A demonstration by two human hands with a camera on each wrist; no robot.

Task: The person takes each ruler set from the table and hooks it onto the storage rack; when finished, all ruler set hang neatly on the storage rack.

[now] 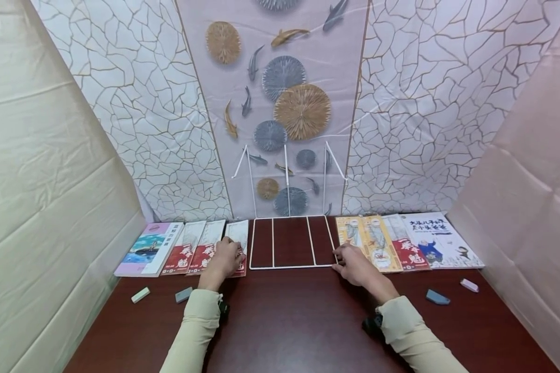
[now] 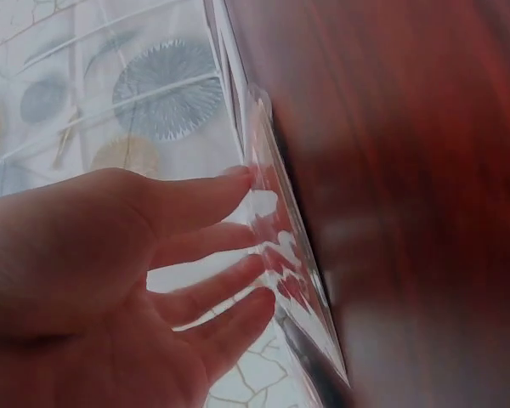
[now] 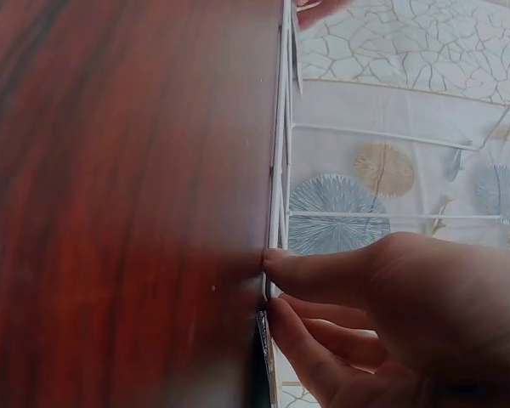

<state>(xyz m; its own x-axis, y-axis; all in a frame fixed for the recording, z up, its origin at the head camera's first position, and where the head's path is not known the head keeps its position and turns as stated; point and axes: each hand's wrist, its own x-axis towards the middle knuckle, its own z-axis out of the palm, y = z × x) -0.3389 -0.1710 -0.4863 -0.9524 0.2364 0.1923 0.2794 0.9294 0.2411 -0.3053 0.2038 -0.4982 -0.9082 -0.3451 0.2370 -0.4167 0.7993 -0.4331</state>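
Note:
My left hand [image 1: 227, 257] reaches down over the innermost red-and-white booklet [image 1: 237, 233] of the left row. In the left wrist view, the thumb and spread fingers touch the clear glossy cover of the booklet [image 2: 276, 221]. At the front right corner of a white wire rack [image 1: 293, 267] is my right hand [image 1: 358, 268]. Its thumb [image 3: 302, 270] and index fingertip lie right at the rack's low wire, with a small gap between them. The rack stands at the table's back, its upright wires against the wall cloth.
Left of the rack lie more red-and-white booklets and a pink-edged book [image 1: 149, 248]. Yellow booklets [image 1: 378, 243], a red-and-white one and a white book [image 1: 441, 241] lie right. Small blocks, green [image 1: 140, 295], grey [image 1: 184, 295], blue [image 1: 437, 297] and pink-white [image 1: 469, 285], sit in front.

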